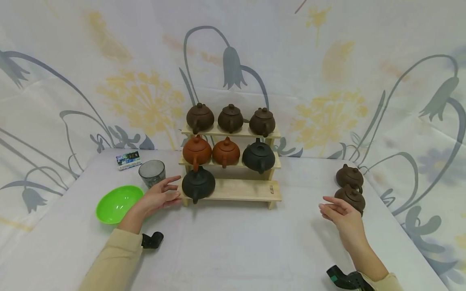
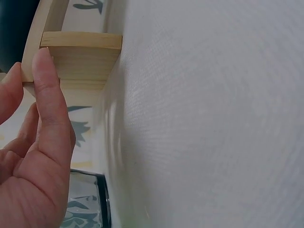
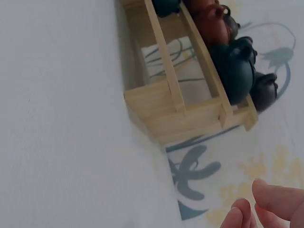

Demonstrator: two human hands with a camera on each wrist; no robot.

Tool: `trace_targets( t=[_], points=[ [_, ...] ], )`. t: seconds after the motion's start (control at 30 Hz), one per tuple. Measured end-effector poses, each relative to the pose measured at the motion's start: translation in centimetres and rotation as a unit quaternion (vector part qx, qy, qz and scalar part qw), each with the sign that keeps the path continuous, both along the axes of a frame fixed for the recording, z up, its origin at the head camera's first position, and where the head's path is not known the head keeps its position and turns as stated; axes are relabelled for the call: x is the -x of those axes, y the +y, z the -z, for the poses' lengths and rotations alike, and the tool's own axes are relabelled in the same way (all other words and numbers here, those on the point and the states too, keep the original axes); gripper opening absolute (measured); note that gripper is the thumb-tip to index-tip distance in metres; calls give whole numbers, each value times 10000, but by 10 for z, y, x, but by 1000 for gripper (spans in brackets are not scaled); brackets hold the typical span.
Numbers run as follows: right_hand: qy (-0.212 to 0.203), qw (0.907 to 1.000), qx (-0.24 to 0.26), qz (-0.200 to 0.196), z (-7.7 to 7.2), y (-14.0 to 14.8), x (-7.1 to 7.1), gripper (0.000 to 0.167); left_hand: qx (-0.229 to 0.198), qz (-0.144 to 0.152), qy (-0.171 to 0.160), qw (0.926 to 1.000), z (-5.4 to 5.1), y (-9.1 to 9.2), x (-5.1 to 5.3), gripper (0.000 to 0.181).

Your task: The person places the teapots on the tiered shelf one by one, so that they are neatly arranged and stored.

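My left hand [image 1: 157,197] is at the left end of a stepped wooden rack [image 1: 247,189]. In the left wrist view its fairly straight fingers [image 2: 50,95] reach the end of the bottom board; whether they press on it I cannot tell. A black teapot [image 1: 198,184] sits on that board beside the hand. My right hand [image 1: 344,220] hovers on the right, fingers loosely bent and holding nothing. Just beyond it stand two dark brown teapots, one [image 1: 349,176] behind the other [image 1: 351,197], the nearer partly hidden by the hand.
Three brown teapots [image 1: 231,118] line the rack's top tier. The middle one holds two reddish teapots [image 1: 225,151] and a black teapot [image 1: 259,156]. A green bowl [image 1: 118,204], a glass [image 1: 152,173] and a small printed box [image 1: 128,160] lie left on the white cloth [image 1: 233,246].
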State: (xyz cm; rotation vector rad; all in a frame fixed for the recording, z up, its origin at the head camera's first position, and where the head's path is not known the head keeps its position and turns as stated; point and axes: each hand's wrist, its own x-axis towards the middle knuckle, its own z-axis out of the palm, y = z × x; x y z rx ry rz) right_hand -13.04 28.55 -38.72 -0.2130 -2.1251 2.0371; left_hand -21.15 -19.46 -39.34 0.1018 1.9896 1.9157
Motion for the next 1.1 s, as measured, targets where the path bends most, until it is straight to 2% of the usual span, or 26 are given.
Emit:
trace_targets(
  t=[0.23,0.5,0.6,0.7,0.8,0.9,1.03,1.1],
  points=[
    [-153,9986,255,434,6,35,-10,18,14,-11,10,10000,-1,1,-3,63],
    [-646,9906,359,1153,12,71,-18,20,5,-78,-39,10000,-2,2,-3,62],
    [-729,9883,400,1275,14,82,-19,21,-11,-108,-57,9999,-2,3,-3,62],
    [-1024,9848,306,1370,16,91,-18,22,-22,-113,-44,9999,-1,2,-3,62],
    [-1292,9842,146,1205,20,98,-15,23,-39,-102,-21,9999,0,1,-3,62],
    [-1498,9850,24,855,25,103,-11,24,-46,-108,-22,9999,0,0,-3,62],
    [-1608,9860,-348,283,27,105,-5,44,-65,-126,-42,9999,0,1,-3,62],
    [-1578,9850,-705,10,27,104,-3,53,-83,-123,-42,9999,0,1,-2,63]
  ],
)
